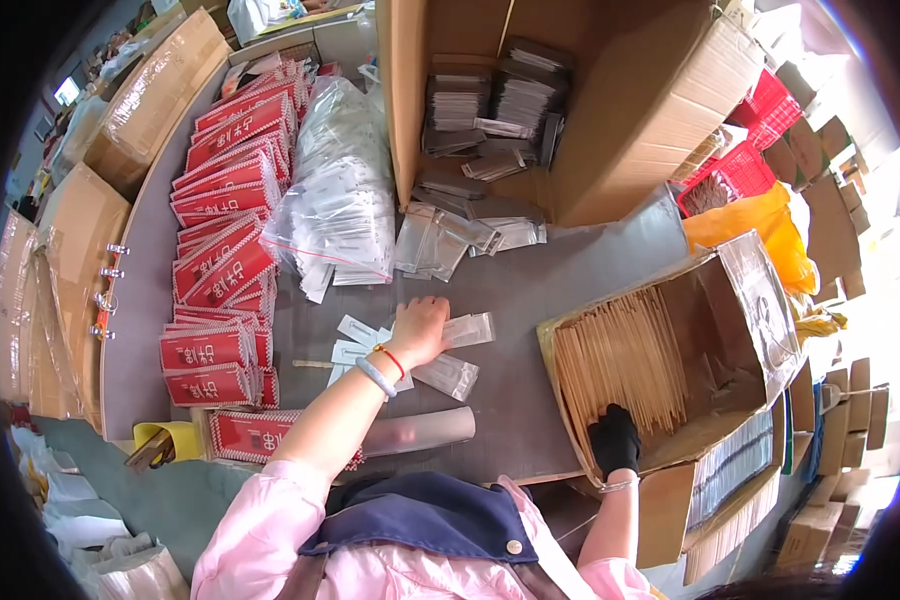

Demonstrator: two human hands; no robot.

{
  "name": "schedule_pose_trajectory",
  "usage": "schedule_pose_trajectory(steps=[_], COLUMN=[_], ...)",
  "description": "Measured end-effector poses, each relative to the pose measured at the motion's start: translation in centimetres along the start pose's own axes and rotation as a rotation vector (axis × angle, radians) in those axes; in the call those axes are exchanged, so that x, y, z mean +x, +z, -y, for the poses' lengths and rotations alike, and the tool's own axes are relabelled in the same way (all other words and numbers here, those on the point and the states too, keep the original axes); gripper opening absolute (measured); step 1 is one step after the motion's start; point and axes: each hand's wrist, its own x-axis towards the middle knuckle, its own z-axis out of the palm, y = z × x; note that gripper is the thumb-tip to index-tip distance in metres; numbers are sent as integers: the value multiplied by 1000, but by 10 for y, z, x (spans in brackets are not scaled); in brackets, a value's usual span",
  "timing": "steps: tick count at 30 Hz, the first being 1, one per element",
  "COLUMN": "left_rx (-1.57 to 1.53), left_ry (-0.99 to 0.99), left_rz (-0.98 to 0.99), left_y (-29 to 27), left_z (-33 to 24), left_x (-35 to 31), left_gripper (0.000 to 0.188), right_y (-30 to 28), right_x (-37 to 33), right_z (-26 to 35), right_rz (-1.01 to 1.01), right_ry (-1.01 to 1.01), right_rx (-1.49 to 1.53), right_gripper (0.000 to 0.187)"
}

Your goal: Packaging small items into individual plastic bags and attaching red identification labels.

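My left hand, bare with a red cord and a pale bangle at the wrist, reaches over small flat packets in the middle of the grey table. Its fingers curl down, and a clear packet sticks out beside them; the fingertips are hidden. Another packet lies just below. On the right, my right hand wears a black glove and dips over the near edge of an open cardboard box. Its bent fingers meet the lower ends of the thin wooden sticks packed inside.
Red printed sleeves stand in a long row at left. Beside them lies a plastic bag of white packets. A tall carton at the back holds dark-edged packet stacks. A clear roll lies near the front edge.
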Motion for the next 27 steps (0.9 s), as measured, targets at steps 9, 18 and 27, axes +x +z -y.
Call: schedule_pose_trajectory(steps=[9, 18, 27], left_rx=[-583, -146, -43], left_ry=[-40, -9, 19], left_rz=[289, -124, -105], left_y=[-71, -61, -59], left_z=[-28, -3, 8], left_x=[-92, -193, -220], left_gripper=[23, 53, 64], right_y=[11, 11, 80], right_x=[3, -17, -25], right_z=[-38, 96, 131], right_rz=[-235, 168, 340], right_ry=[58, -666, -921], right_rx=[-69, 302, 28], right_gripper=[23, 18, 19])
